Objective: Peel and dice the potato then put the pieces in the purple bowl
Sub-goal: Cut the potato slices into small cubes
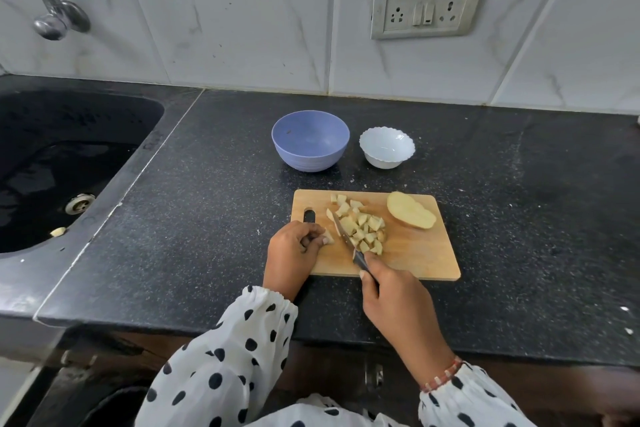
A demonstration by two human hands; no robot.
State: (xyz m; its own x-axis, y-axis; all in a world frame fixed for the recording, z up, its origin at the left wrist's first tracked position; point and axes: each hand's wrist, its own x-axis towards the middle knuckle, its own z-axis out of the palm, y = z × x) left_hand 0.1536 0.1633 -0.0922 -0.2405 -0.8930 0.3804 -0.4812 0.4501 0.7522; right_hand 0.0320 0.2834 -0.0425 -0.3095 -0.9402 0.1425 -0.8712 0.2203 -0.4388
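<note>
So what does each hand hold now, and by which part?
The right hand grips the knife by its handle. The left hand pinches a small potato piece with its fingertips.

Bare table (214,184) lies between sink (69,163) and board (415,253). Behind the board, the purple bowl (310,140) and white bowl (387,147) (a narrow gap between them) block the way; right of them is open.

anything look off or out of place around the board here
One pale scrap, possibly potato, lies in the sink near the drain, away from the cutting board. Pale crumbs dot the counter. The purple bowl is empty so far.
</note>
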